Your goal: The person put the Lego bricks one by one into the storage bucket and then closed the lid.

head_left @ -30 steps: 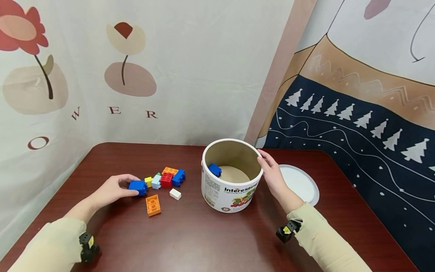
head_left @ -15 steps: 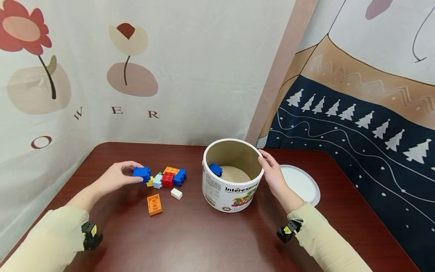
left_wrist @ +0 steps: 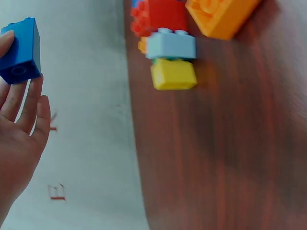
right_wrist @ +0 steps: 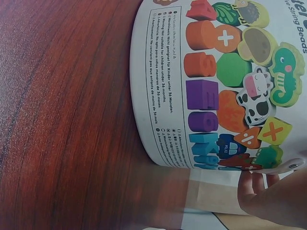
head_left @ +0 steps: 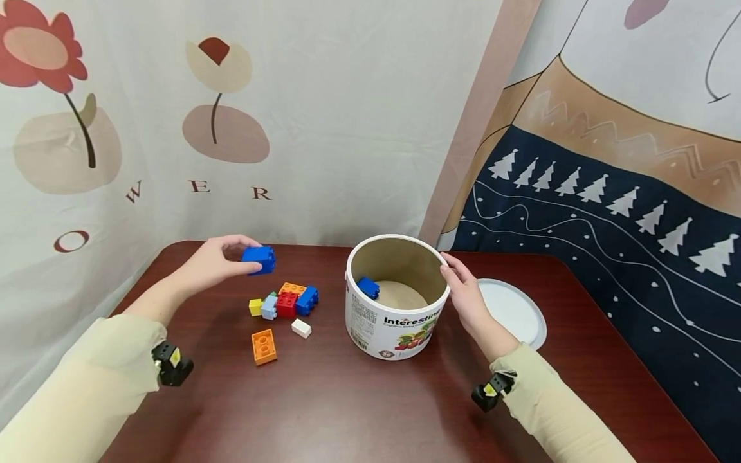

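My left hand (head_left: 210, 267) pinches a blue toy brick (head_left: 260, 259) between thumb and fingers, raised above the table; the left wrist view shows the same blue brick (left_wrist: 21, 51) at its upper left. Below it lies a cluster with a yellow brick (head_left: 255, 307), a light blue brick (head_left: 269, 308), a red brick (head_left: 286, 305), an orange brick (head_left: 293, 289) and another blue brick (head_left: 307, 300). My right hand (head_left: 467, 297) grips the rim of a round white bucket (head_left: 361, 325) on its right side. Inside the bucket lies one blue brick (head_left: 368, 287).
A loose orange brick (head_left: 264, 347) and a small white brick (head_left: 301, 328) lie in front of the cluster. The white round lid (head_left: 515, 312) rests on the brown table (head_left: 359, 411) to the right of the bucket. Printed curtains (head_left: 336, 128) stand behind the table.
My left hand has lifted the blue brick off the table, moving up and slightly right, away from the cluster. My right hand and the bucket have stayed in place.
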A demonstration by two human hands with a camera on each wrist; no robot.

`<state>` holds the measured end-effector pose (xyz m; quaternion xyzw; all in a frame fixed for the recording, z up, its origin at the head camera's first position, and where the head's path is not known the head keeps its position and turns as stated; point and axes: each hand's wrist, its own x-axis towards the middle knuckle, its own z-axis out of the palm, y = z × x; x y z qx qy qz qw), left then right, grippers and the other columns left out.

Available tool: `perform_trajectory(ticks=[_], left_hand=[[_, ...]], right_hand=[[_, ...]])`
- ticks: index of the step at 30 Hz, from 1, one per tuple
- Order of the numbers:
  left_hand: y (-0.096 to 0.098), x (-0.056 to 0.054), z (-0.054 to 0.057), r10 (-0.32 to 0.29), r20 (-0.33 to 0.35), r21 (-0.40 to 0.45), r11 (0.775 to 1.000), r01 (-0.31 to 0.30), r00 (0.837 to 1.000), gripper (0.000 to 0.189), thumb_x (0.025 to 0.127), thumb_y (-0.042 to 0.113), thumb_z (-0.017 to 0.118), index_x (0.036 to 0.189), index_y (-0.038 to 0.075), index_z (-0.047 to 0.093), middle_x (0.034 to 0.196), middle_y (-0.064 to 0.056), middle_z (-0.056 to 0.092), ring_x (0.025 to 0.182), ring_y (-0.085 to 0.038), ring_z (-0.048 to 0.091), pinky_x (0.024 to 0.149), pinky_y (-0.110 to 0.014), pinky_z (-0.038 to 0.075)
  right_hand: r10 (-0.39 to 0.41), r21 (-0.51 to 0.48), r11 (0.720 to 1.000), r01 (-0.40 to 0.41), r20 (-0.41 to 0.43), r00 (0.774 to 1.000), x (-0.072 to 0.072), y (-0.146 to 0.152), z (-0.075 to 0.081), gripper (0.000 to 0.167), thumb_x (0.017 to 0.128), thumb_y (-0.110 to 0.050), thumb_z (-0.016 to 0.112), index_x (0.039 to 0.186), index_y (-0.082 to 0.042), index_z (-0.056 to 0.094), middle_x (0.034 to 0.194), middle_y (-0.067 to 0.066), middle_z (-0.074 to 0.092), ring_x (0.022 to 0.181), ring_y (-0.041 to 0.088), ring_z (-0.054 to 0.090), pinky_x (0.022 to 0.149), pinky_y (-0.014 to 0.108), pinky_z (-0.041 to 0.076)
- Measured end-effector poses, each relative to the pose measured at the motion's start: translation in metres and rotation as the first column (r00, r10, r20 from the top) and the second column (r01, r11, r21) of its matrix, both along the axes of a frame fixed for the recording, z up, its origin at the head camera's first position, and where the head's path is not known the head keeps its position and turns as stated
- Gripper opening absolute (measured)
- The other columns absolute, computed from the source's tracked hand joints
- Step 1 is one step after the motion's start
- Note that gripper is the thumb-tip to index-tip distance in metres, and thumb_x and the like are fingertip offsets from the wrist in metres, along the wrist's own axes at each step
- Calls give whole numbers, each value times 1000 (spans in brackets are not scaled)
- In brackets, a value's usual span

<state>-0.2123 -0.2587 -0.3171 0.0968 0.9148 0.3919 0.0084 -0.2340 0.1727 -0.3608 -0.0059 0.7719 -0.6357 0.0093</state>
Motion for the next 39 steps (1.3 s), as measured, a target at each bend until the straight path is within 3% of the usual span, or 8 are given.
perform_trajectory(ticks=[9,20,29,35,39], left_hand=[[19,-13,17,-41,-31,-8,999,41,999,44,88,34,64,122,8,55,116,-19,61,105,-30,54,84,-43,52],[50,-29,42,-125,-89,37,991,128,988,40,87,29,66,120,8,58,112,-15,63,101,-25,55,79,-30,50],[82,-39,44,-203,-81,95,973,211,976,37,85,26,68,116,7,59,115,-14,63,106,-27,57,92,-44,49],[107,-42,45,-248,-70,139,957,256,966,35,84,21,70,114,7,60,116,-14,63,109,-28,58,95,-45,48],[125,-43,44,-299,-76,156,939,308,951,33,84,18,70,113,5,61,115,-14,64,106,-28,60,94,-43,49]], right_hand=[[3,1,1000,-3,0,1000,0,-1,2,42,101,-22,41,142,-12,38,137,21,43,126,34,42,109,49,33],[6,0,1000,-6,-6,1000,0,-1,5,43,101,-22,40,142,-11,38,139,21,43,127,33,41,109,48,32],[3,1,1000,-3,7,1000,1,-1,5,43,101,-22,40,142,-12,37,140,19,42,128,33,40,110,48,32],[4,4,1000,-4,12,1000,2,-2,6,43,101,-22,40,143,-12,37,140,20,41,129,33,40,110,48,31],[3,4,1000,-3,20,1000,3,-2,5,43,101,-22,40,142,-13,37,140,19,41,128,32,40,111,48,31]])
